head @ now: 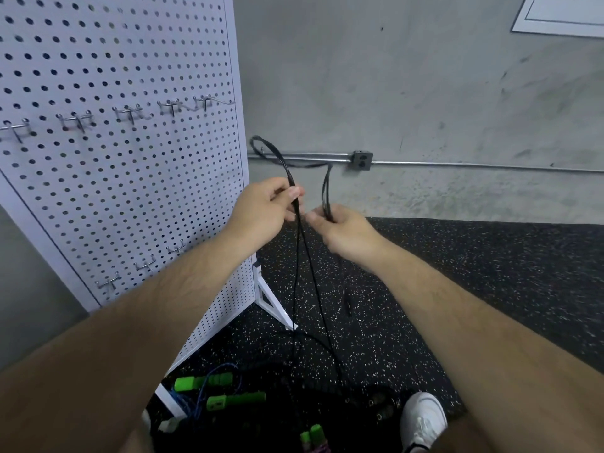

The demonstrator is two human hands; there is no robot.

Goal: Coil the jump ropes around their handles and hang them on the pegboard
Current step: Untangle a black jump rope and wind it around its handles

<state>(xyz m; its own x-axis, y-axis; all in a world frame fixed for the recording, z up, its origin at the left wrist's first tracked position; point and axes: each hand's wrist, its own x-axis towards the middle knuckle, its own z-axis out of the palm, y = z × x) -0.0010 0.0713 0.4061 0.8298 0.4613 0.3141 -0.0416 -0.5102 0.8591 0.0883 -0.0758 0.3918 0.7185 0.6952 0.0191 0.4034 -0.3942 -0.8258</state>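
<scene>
A thin black jump rope point(283, 160) arcs up in a loop in front of the grey wall. My left hand point(264, 206) pinches one side of the loop and my right hand point(343, 228) grips the other side, the two hands nearly touching. Two strands hang from my hands down to the speckled floor. A black handle point(348, 307) lies on the floor below my right hand. The white pegboard point(130, 178) stands to the left, with a row of bare metal hooks point(130, 114) and a few lower hooks point(145, 266).
On the floor near my feet lie green-handled ropes point(202, 382) with a blue cord, another green pair point(310, 434) and dark handles point(376, 403). My white shoe point(423, 418) is at the bottom right. A conduit with an outlet box point(362, 160) runs along the wall.
</scene>
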